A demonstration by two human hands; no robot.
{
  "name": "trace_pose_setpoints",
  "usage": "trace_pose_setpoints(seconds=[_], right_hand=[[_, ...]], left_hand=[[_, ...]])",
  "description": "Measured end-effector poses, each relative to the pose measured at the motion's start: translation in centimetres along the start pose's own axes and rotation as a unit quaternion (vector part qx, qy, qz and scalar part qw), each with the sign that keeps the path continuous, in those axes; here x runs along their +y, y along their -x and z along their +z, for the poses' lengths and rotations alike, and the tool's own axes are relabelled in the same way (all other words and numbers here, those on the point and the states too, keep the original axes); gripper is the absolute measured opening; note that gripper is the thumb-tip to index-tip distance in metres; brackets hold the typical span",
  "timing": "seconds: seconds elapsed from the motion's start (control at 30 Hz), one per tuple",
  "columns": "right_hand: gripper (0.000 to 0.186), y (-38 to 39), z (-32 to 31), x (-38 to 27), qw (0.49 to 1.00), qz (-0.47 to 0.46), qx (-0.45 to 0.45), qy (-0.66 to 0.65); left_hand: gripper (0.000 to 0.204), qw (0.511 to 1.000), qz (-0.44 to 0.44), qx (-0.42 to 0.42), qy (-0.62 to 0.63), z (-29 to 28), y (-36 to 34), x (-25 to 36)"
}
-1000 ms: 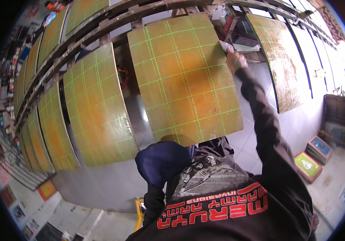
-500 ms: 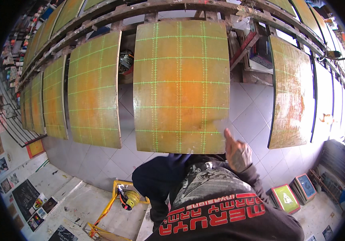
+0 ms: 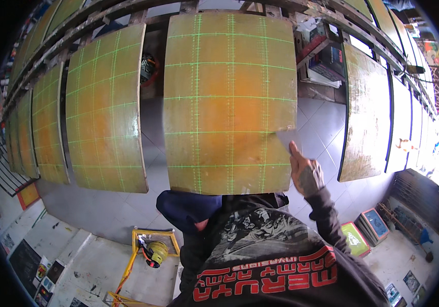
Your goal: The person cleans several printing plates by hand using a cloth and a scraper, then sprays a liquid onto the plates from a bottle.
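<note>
Right in front of me, a flat board (image 3: 229, 102) reaches out from the wooden rail, yellow-green with an orange middle and marked with a grid of green lines. My right hand (image 3: 305, 171) is closed at its near right edge, index finger stretched forward along a thin grey scraper blade (image 3: 286, 140). The blade's tip lies over the board's right margin; the handle is hidden in the hand. Of my left hand (image 3: 201, 225) only a small patch of skin shows beside the dark blue trouser leg, its fingers out of sight.
Similar boards (image 3: 104, 112) stand in a row to the left, and glare-lit ones (image 3: 365, 112) to the right. A dark wooden rail (image 3: 127, 13) runs behind. Low down are a yellow metal frame (image 3: 127, 266), a yellow roll (image 3: 156, 252) and stacked framed panels (image 3: 372, 226) on the right.
The scraper blade and my right hand have moved slightly up and away from me along the board's right side. The view has shifted, and the left boards appear farther left.
</note>
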State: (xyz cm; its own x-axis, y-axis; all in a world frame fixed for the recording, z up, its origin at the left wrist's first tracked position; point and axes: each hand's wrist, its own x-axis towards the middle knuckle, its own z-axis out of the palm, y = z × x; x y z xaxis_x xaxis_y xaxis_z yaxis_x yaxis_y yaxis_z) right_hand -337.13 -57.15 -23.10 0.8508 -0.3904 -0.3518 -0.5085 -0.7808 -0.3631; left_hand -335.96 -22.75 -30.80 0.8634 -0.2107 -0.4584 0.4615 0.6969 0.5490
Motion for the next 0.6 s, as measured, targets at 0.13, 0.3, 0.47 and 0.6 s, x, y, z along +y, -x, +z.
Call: trace_pose_setpoints(seconds=[0.13, 0.3, 0.47, 0.6], right_hand=[[0.04, 1.0, 3.1, -0.2, 0.998, 0.012, 0.051, -0.019], [0.041, -2.0, 1.5, -0.4, 0.999, 0.018, 0.018, 0.034], [0.044, -1.1, 2.7, -0.3, 0.997, 0.073, 0.017, 0.016], [0.044, -3.0, 2.1, 0.1, 0.999, 0.021, 0.016, 0.023]], left_hand=[[0.022, 0.996, 0.014, -0.05, 0.071, 1.6, -2.1, -0.1], [0.033, 0.997, -0.04, -0.018, 0.066, -0.2, -2.3, -1.7], [0.032, 0.986, -0.099, -0.13, 0.035, 1.0, -4.2, -1.1], [0.028, 0.944, -0.115, -0.088, 0.295, 1.5, -3.4, -1.9]])
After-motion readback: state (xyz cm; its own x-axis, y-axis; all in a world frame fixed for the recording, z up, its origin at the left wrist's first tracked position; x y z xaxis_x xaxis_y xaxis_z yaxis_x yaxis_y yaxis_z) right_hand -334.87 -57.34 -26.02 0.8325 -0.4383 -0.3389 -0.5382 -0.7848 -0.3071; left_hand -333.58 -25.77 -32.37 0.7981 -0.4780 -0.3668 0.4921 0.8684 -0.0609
